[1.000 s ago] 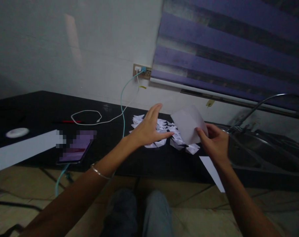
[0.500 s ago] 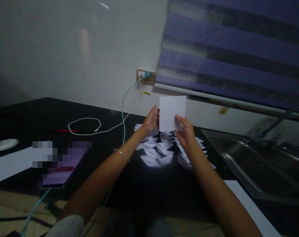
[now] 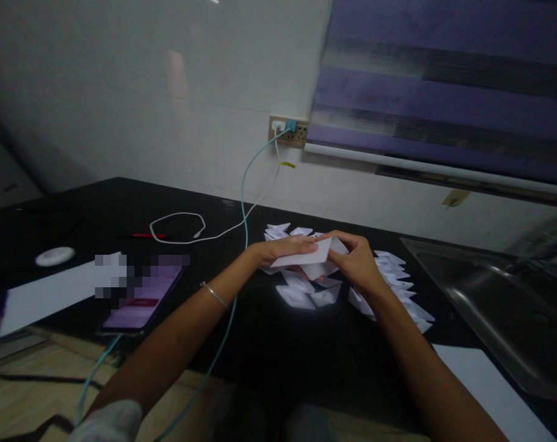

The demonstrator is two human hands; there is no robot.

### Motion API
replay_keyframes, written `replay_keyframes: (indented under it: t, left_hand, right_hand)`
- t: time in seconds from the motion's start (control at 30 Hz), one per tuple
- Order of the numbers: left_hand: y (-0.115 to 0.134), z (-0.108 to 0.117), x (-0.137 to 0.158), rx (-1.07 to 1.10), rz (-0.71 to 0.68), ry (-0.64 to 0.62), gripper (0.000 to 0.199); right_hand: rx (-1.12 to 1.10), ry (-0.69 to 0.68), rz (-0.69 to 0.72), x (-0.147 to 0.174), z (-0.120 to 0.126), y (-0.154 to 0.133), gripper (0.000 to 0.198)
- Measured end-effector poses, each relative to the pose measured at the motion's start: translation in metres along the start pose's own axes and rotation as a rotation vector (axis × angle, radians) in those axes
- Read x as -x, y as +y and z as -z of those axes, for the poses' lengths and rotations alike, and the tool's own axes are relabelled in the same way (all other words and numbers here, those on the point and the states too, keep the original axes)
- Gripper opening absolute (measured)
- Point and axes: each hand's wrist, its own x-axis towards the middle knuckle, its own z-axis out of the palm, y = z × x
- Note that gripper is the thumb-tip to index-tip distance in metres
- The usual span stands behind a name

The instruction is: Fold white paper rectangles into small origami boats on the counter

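Observation:
Between my two hands a sheet of white paper (image 3: 301, 258) is bent, with one flap lifted at its right end. My left hand (image 3: 281, 248) grips the paper's left part, thumb lying along its upper side. On the other end, my right hand (image 3: 356, 258) is closed on the raised flap, fingers curled over it. Below and behind the hands, several small folded paper boats (image 3: 295, 297) stand in rows on the black counter (image 3: 278, 362). More paper boats (image 3: 398, 282) line up right of my right wrist. My hands hide part of the rows.
To the left lie a phone (image 3: 143, 301) on a teal cable, white paper (image 3: 53, 294), a round white object (image 3: 55, 256) and a red pen-like item (image 3: 148, 236). A metal sink (image 3: 472, 307) is at the right, with a white sheet (image 3: 485, 380) before it.
The paper, earlier held upright and flat in my right hand, is now lowered and bent. My left hand has closed on it. The view has shifted slightly left.

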Motion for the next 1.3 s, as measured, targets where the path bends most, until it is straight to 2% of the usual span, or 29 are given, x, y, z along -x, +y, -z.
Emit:
replay_keyframes:
  t: [0.07,0.13,0.23,0.33,0.4,0.47,0.6,0.83,1.0,1.3]
  left_hand:
    - [0.003,-0.003,0.002,0.097,0.134,-0.119,0.049]
    - [0.004,-0.005,0.003,0.108,0.183,-0.141,0.044]
    - [0.003,-0.003,0.005,0.058,0.156,-0.046,0.037]
    - [-0.001,-0.001,0.003,0.025,0.091,0.090,0.039]
    - [-0.004,-0.001,0.001,-0.007,0.051,0.184,0.039]
    - [-0.007,-0.002,-0.001,-0.047,0.034,0.259,0.040]
    - [-0.005,-0.006,-0.001,-0.092,0.003,0.335,0.040]
    - [-0.004,-0.006,0.002,-0.097,-0.044,0.249,0.034]
    - [-0.008,-0.008,0.002,-0.074,-0.013,0.226,0.040]
    - [0.000,-0.017,0.004,-0.112,-0.069,0.307,0.040]
  right_hand:
    - [-0.021,0.044,0.006,0.000,-0.003,0.001,0.022]
    - [-0.046,0.064,0.001,-0.002,-0.005,0.005,0.025]
    - [-0.120,0.087,-0.077,-0.003,-0.006,0.009,0.026]
    - [-0.244,0.100,-0.165,-0.003,-0.008,0.008,0.033]
    - [-0.231,0.095,-0.144,-0.001,-0.011,0.006,0.033]
    - [-0.130,0.092,-0.080,0.000,-0.014,0.003,0.030]
    - [0.030,0.141,0.013,0.003,-0.019,0.002,0.026]
    - [0.002,0.141,0.046,0.003,-0.017,0.001,0.028]
    - [0.030,0.175,0.049,0.002,-0.017,-0.001,0.039]
    - [0.036,0.162,0.086,0.003,-0.017,-0.001,0.045]
